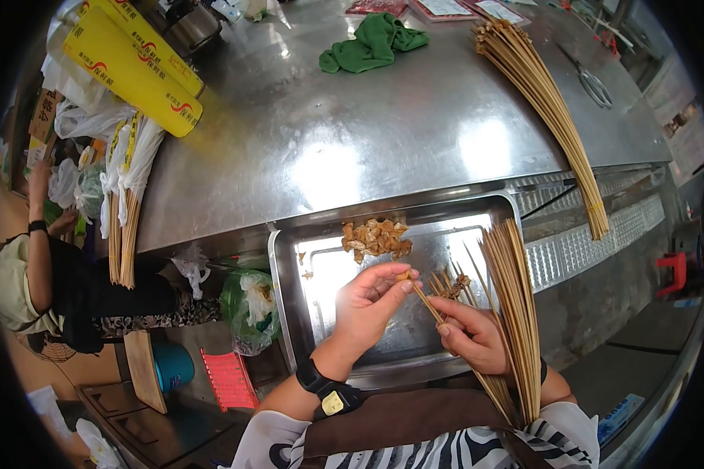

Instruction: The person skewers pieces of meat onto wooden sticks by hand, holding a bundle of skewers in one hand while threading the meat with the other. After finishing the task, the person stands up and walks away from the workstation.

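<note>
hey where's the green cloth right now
In the head view the green cloth lies crumpled at the far end of the steel table, top centre, just left of the long bundle of bamboo skewers.

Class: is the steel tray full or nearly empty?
Nearly empty: the tray holds one small pile of meat pieces at its far edge; bare metal elsewhere.

Item count at the steel counter

One metal tray (289,258), one green cloth (373,43), two yellow rolls (133,70), one pile of meat pieces (375,237), two hands.
</note>
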A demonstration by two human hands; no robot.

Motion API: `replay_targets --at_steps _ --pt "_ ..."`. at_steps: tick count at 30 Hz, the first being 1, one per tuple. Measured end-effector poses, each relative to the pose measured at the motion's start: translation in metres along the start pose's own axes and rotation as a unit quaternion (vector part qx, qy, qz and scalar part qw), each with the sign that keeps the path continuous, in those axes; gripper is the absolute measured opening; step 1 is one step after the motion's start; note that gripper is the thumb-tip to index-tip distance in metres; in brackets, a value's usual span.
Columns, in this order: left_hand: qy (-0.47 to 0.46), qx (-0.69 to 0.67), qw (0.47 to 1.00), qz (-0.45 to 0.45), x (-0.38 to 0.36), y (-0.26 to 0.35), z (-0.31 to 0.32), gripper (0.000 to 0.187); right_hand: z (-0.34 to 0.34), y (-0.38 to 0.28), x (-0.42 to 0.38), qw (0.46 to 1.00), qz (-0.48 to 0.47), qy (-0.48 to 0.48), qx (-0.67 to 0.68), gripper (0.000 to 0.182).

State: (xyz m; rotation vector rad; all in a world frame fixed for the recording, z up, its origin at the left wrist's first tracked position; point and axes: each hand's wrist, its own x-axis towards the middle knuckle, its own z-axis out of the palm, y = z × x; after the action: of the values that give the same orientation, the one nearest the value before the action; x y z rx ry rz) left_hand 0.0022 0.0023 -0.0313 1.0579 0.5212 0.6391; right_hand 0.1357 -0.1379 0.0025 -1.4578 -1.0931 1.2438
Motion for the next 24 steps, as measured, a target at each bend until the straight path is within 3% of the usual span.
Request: replay_targets --at_steps 16,24 --pt "-0.008 0.048 0.998 0.036 -0.004 -0.004 0.004 0.017 0.001 0.007 0.0 0.999 -0.006 -0.004 0.045 0.042" --pt "0.034 -0.087 0.994 -0.056 0.0 0.001 0.006 0.017 -0.001 -0.001 0.001 0.999 0.005 -0.019 0.026 0.043"
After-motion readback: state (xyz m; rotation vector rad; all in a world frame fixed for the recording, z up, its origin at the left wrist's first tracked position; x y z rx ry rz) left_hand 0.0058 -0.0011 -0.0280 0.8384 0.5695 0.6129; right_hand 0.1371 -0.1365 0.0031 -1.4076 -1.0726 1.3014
